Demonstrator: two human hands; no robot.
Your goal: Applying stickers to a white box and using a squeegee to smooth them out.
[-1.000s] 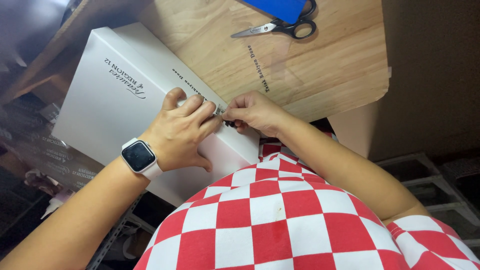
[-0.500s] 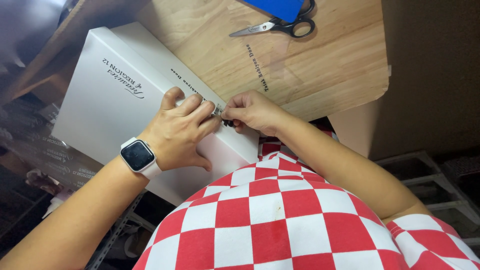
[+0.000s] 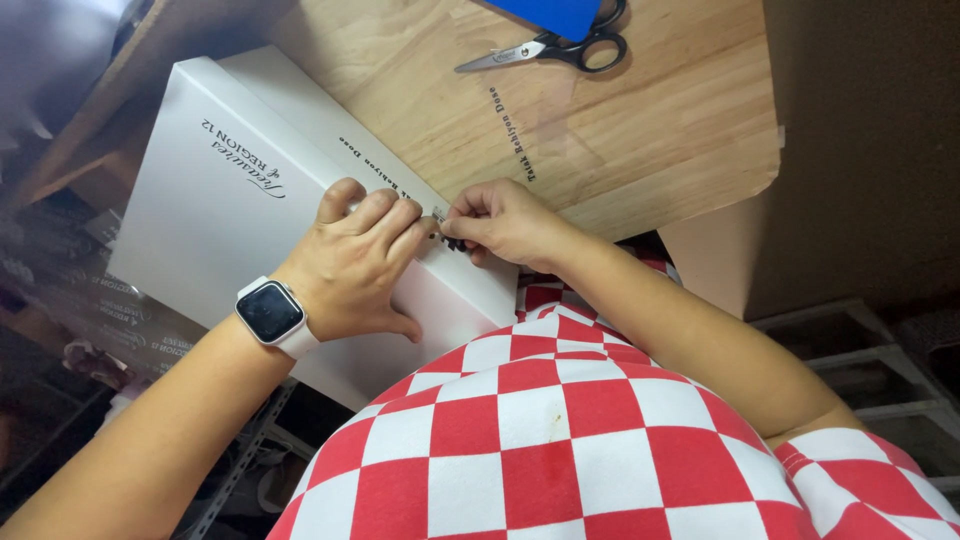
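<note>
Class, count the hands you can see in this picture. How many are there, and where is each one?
2. The left hand, above a smartwatch on its wrist, presses flat on the white box. The right hand pinches something small at the box's edge, touching the left fingertips. No others show.

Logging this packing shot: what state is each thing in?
White box: closed, lying flat, overhanging the table edge.
Left hand: pressed flat on the box.
Right hand: pinching something small at the box edge.
Scissors: closed, lying unused on the wooden table.
</note>
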